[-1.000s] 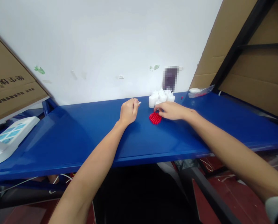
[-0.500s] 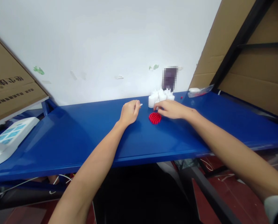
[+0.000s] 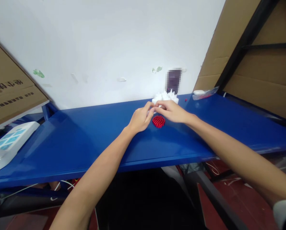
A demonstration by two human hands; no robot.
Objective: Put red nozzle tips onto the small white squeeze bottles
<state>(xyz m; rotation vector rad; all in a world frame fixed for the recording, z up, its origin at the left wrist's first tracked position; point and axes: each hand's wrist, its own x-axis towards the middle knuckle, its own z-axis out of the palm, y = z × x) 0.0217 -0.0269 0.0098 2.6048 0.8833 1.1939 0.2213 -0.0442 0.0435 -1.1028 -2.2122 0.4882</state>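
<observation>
Working at the far middle of the blue bench (image 3: 85,140), close to the white wall (image 3: 109,38)

Left hand (image 3: 141,118): curled, thumb and forefinger closed to a pinch
Right hand (image 3: 172,111): palm down, fingertips closed too, butted against the left's
At the meeting point: a sliver of a small white piece (image 3: 154,108). Looks gripped from both sides, too small to tell which hand bears it or what sort of part
Just below the fingertips: red bead cluster (image 3: 158,121), packed into a tight round patch on the bench, apparently untouched by either hand

To do this well, probably:
- keep both wrists down on the bench for steadiness
- grip light, fingertips only
- keep the heel of the right hand off the beads to avoid scattering the cluster
- mind the white bottles (image 3: 165,96) just behind the knuckles, easy to knock over

Containers:
- white bottles: small, bunched against the wall, pointed tips up, contents not visible
- clear plastic bag (image 3: 204,93): further right on the bench, something white and a bit of red inside, nothing more legible
- cardboard box (image 3: 8,89): far left, printed side showing, contents hidden

Loose: single red bead (image 3: 186,100) between bottles and bag
White keypad device (image 3: 6,143), likely a scale, at the left end, well apart from the hands
</observation>
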